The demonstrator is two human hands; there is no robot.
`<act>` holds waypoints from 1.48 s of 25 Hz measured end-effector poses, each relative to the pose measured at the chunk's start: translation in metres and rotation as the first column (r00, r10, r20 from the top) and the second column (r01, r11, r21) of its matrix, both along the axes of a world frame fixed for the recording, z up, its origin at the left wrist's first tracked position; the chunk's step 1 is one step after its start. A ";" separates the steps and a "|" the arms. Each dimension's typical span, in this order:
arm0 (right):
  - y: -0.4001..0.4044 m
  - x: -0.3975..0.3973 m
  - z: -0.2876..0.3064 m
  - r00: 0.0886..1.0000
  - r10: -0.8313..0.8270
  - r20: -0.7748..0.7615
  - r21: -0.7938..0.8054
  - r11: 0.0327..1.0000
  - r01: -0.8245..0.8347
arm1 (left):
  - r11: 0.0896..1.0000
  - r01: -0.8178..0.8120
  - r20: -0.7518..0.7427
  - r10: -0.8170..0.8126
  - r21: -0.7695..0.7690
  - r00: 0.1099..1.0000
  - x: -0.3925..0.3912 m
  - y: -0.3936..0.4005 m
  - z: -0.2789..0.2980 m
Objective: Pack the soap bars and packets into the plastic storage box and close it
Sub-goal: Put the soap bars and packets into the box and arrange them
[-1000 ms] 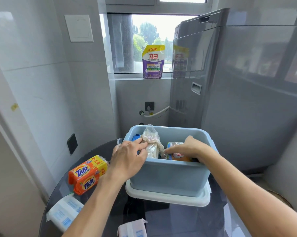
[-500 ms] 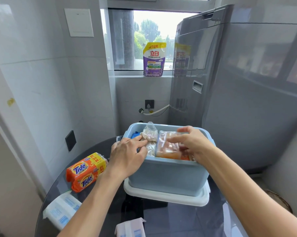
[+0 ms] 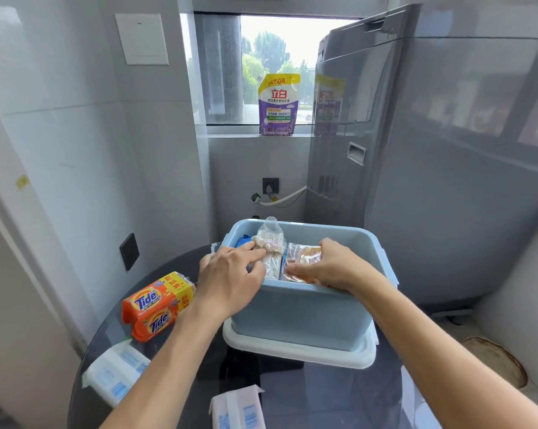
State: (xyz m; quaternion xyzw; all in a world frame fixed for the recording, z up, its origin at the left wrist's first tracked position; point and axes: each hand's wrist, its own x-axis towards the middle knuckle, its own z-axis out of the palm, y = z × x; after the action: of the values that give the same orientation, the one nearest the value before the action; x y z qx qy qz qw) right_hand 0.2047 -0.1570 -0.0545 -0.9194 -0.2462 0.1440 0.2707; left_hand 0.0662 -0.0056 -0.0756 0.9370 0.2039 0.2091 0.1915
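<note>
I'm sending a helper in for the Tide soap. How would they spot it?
On the dark round table, look left of the blue storage box. The Tide soap pack lies there, bright orange beside white-and-blue packs.

Pale blue plastic storage box, open, upright on its white lid. Inside, standing on edge: clear bag of pale soap, clear orange packet. Outside, on the left: orange Tide bars; nearer, two white-and-blue packets.
</note>
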 end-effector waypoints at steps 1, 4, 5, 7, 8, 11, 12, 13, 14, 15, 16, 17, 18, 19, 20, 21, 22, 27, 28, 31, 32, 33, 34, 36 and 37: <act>0.002 -0.002 0.002 1.000 -0.009 0.000 -0.001 1.000 0.009 | 1.000 -0.014 -0.001 0.014 0.004 1.000 0.000 -0.001 0.001; 0.004 -0.005 0.007 1.000 -0.023 -0.009 -0.036 0.999 0.023 | 1.000 -0.011 0.011 0.012 -0.017 1.000 -0.004 -0.005 0.000; 0.003 -0.005 0.007 0.999 -0.037 -0.005 -0.047 0.998 0.037 | 1.000 -0.003 0.020 0.004 -0.020 1.000 -0.005 -0.005 0.001; -0.001 -0.004 0.006 0.996 -0.092 0.019 -0.031 0.995 0.092 | 1.000 0.003 0.052 -0.003 -0.014 0.999 -0.005 -0.003 0.001; -0.002 -0.003 0.004 0.993 -0.118 0.025 -0.017 0.993 0.119 | 1.000 0.006 0.061 -0.005 -0.006 0.998 -0.006 -0.003 0.000; -0.004 0.002 -0.002 0.991 -0.135 0.013 0.021 0.991 0.134 | 1.000 0.013 0.081 -0.013 0.004 0.997 -0.006 -0.001 -0.003; -0.003 0.004 -0.003 0.991 -0.134 0.009 0.041 0.990 0.133 | 1.000 0.011 0.083 -0.011 0.004 0.996 -0.006 -0.001 -0.003; -0.003 0.005 -0.004 0.991 -0.130 0.011 0.077 0.989 0.129 | 1.000 0.009 0.086 -0.010 0.003 0.996 -0.006 -0.001 -0.003; -0.004 0.007 -0.005 0.991 -0.131 0.011 0.131 0.983 0.129 | 1.000 0.010 0.087 -0.011 0.006 0.996 -0.006 -0.001 -0.003; -0.005 0.007 -0.005 0.991 -0.133 -0.006 0.199 0.971 0.131 | 1.000 0.012 0.086 -0.013 0.010 0.996 -0.005 -0.001 -0.002; -0.007 0.007 -0.004 0.992 -0.122 -0.040 0.262 0.956 0.128 | 1.000 0.012 0.082 -0.013 0.015 0.997 -0.005 -0.001 -0.002; -0.008 0.006 -0.003 0.992 -0.096 -0.080 0.302 0.946 0.115 | 1.000 0.012 0.078 -0.013 0.017 0.997 -0.004 -0.001 -0.002; -0.008 0.005 -0.003 0.993 -0.068 -0.100 0.299 0.950 0.096 | 1.000 0.012 0.076 -0.014 0.016 0.997 -0.004 0.000 -0.002; -0.008 0.003 -0.003 0.994 -0.053 -0.098 0.256 0.964 0.077 | 1.000 0.015 0.079 -0.016 0.017 0.997 -0.005 0.000 -0.002; -0.007 0.001 -0.002 0.995 -0.052 -0.089 0.197 0.978 0.068 | 0.999 0.019 0.089 -0.021 0.026 0.996 -0.005 -0.001 -0.002; -0.005 0.000 -0.002 0.995 -0.059 -0.075 0.132 0.989 0.069 | 0.999 0.026 0.100 -0.030 0.047 0.995 -0.005 -0.001 0.000; -0.003 -0.001 -0.001 0.996 -0.070 -0.052 0.064 0.995 0.073 | 0.996 0.038 0.103 -0.046 0.079 0.994 -0.005 -0.001 0.001; 0.003 0.001 -0.001 0.997 -0.076 -0.022 -0.038 0.996 0.075 | 0.956 0.192 -0.010 -0.194 0.220 0.981 0.011 -0.004 0.012; 0.003 0.001 -0.001 0.996 -0.079 -0.029 -0.024 0.997 0.078 | 0.951 0.216 -0.045 -0.212 0.220 0.976 0.016 -0.005 0.014; 0.000 0.002 -0.003 0.991 -0.111 -0.079 0.056 0.992 0.116 | 0.947 0.277 -0.223 -0.238 0.165 0.945 0.030 -0.010 0.017; -0.001 0.002 -0.004 0.989 -0.112 -0.095 0.084 0.989 0.120 | 0.953 0.269 -0.266 -0.225 0.141 0.937 0.033 -0.009 0.018; -0.001 0.002 -0.005 0.989 -0.106 -0.103 0.106 0.988 0.116 | 0.958 0.251 -0.282 -0.205 0.140 0.937 0.036 -0.007 0.018; -0.001 0.003 -0.005 0.990 -0.096 -0.104 0.123 0.987 0.108 | 0.960 0.230 -0.273 -0.181 0.161 0.945 0.036 -0.006 0.018; -0.002 0.002 -0.005 0.993 -0.073 -0.088 0.155 0.984 0.086 | 0.962 0.193 -0.203 -0.153 0.194 0.967 0.033 -0.008 0.018; -0.003 0.002 -0.004 0.995 -0.056 -0.079 0.171 0.983 0.068 | 0.965 0.177 -0.158 -0.148 0.192 0.976 0.033 -0.009 0.018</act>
State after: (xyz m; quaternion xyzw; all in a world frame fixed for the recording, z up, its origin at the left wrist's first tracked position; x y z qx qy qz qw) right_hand 0.2066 -0.1595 -0.0588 -0.8937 -0.2189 0.1472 0.3630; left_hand 0.0988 -0.0150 -0.0579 0.9778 0.1167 0.1453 0.0955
